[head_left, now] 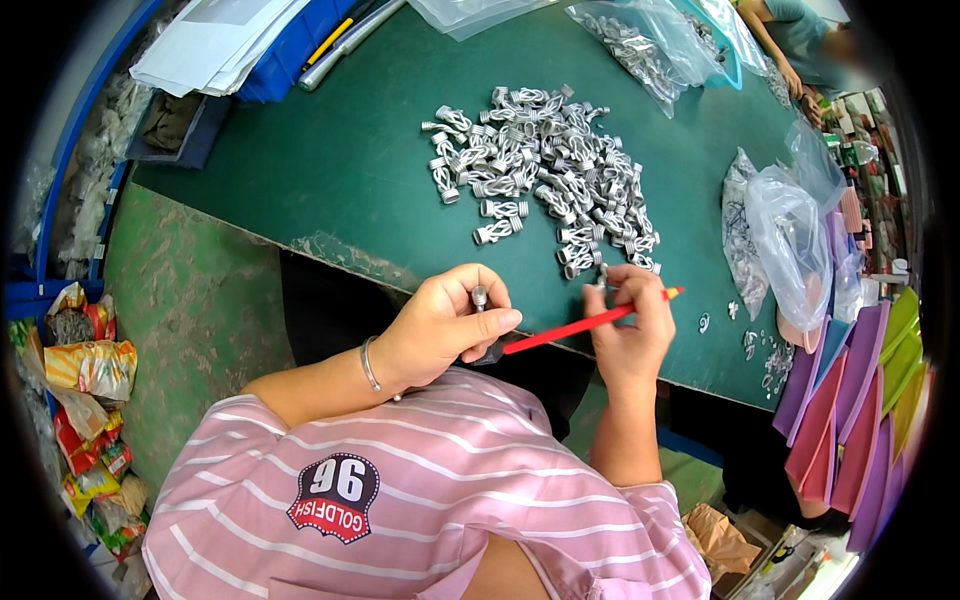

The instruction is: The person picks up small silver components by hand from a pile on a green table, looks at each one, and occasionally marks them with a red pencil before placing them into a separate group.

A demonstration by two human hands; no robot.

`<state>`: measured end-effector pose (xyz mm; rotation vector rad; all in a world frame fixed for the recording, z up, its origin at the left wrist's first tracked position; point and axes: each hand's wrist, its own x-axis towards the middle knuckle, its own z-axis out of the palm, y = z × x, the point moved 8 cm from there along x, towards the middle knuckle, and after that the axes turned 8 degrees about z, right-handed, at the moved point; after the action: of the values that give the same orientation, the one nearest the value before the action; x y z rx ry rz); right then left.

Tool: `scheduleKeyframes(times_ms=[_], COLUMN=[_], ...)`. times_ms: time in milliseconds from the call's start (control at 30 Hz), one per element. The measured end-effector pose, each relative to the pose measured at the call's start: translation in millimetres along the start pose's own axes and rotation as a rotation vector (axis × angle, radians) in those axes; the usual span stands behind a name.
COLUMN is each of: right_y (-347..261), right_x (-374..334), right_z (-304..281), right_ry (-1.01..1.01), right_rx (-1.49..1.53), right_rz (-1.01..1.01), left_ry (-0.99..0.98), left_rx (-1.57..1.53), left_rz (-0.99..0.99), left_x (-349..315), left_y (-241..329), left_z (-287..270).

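My left hand [440, 325] is closed around a small silvery metal piece [480, 297], whose round top stands up between thumb and forefinger. To its right, my right hand [634, 328] grips a red pencil [570, 328] that slants across the fingers, one end toward the left hand. A small metal piece [602, 280] also shows at the right thumb and fingertip, partly hidden. Just beyond both hands, a pile of silvery metal pieces [545, 150] with ribbed collars and twisted open strands lies on the green table [340, 190].
Clear plastic bags [790, 235] and small loose bits [775, 365] lie at the right. Another bag of metal parts [630, 50] stands at the back. A blue bin [290, 60] with papers is at far left. Colourful panels [850, 400] rise at right. Another person [800, 45] sits far right.
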<state>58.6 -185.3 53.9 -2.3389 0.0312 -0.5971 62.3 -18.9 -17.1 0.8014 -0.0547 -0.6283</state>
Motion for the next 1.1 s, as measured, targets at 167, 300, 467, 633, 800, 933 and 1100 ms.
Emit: scheduleKeyframes(times_ms=[167, 300, 467, 633, 800, 933, 1100], right_y=[23.6, -5.4, -4.6, 11.3, 0.2, -24.2, -47.1], right_x=[-10.8, -21.7, -24.1, -33.7, -30.7, -32.5, -33.0], right_z=[-1.1, 19.0, 37.3, 48.6, 33.4, 11.6, 14.1], right_ry=[-0.063, -0.317, -0.351, -0.468, -0.237, -0.062, -0.163], right_rx=[0.657, 1.028, 1.153, 1.222, 0.997, 0.707, 0.662], right_rz=[0.274, 0.145, 0.406, 0.384, 0.195, -0.068, -0.227], left_ry=[-0.024, -0.036, 0.005, -0.091, -0.090, -0.024, -0.036], left_rx=[0.145, 0.195, 0.419, 0.809, 0.758, 0.364, 0.001], left_rz=[0.035, 0.034, 0.141, 0.596, 0.666, 0.255, 0.001], left_x=[2.1, 3.5, -2.0, -7.2, -8.9, -4.8, -2.3], left_y=[-1.5, -2.0, 8.3, 36.7, 40.9, 11.8, -12.3], left_z=[5.0, 8.2, 0.3, 18.2, 21.2, 2.9, 1.2])
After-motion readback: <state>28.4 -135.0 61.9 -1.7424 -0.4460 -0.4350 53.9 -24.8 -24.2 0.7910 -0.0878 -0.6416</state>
